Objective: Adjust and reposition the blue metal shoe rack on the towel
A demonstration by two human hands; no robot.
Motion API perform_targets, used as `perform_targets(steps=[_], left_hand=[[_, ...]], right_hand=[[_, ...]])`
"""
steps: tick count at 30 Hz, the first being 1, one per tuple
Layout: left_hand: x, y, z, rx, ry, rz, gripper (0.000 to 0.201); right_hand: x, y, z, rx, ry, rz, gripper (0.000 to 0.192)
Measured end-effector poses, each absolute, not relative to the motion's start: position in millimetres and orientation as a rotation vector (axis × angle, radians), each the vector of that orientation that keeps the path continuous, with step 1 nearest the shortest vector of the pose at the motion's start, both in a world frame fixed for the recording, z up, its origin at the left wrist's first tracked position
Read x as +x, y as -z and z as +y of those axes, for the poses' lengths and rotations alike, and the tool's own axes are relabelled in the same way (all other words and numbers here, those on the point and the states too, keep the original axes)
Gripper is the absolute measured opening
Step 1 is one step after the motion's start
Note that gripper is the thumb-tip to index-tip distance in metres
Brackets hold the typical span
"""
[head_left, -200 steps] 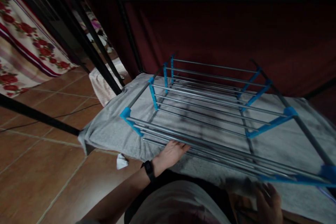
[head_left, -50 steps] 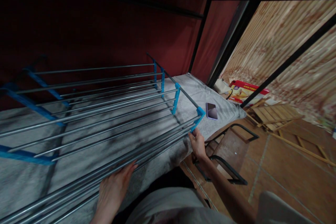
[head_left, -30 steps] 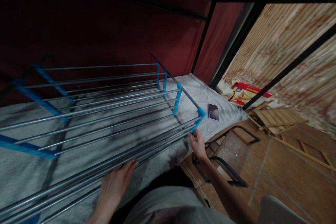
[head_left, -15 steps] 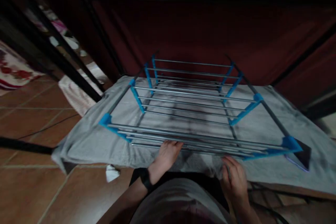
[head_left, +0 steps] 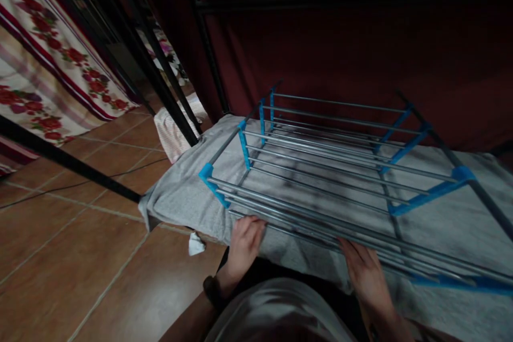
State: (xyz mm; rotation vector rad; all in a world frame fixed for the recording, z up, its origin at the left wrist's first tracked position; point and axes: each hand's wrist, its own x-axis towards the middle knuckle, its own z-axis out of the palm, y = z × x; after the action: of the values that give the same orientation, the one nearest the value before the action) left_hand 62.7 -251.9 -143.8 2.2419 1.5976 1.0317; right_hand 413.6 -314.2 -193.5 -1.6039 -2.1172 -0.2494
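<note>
Together we are gripping the rack's (head_left: 328, 171) near rails at lower centre, left hand (head_left: 243, 243) and right hand (head_left: 366, 275) fingers curling closed around them, above the grey sheet (head_left: 180, 197).

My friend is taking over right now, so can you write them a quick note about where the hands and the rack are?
Left hand: fingers curled over the near rods of the rack, by its left blue corner.
Right hand: resting on the same near rods, further right.
The rack lies flat on the grey cloth, bare.
Done: both hands are on the rack.
Left: cannot tell.
</note>
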Motion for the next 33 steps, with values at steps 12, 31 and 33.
perform_targets(steps=[12, 31, 33], left_hand=[[-29.0, 173.1, -161.6, 1.362, -1.396, 1.476, 0.04], [-3.3, 186.6, -171.2, 1.274, -1.617, 1.517, 0.028], [-2.1, 187.4, -171.8, 1.279, -1.616, 1.53, 0.029]], right_hand=[[417.9, 198.9, -313.9, -1.564, 0.263, -2.123, 0.042], [437.5, 207.0, -317.4, -1.499, 0.304, -2.151, 0.047], [438.0, 207.4, -317.0, -1.495, 0.297, -2.15, 0.048]])
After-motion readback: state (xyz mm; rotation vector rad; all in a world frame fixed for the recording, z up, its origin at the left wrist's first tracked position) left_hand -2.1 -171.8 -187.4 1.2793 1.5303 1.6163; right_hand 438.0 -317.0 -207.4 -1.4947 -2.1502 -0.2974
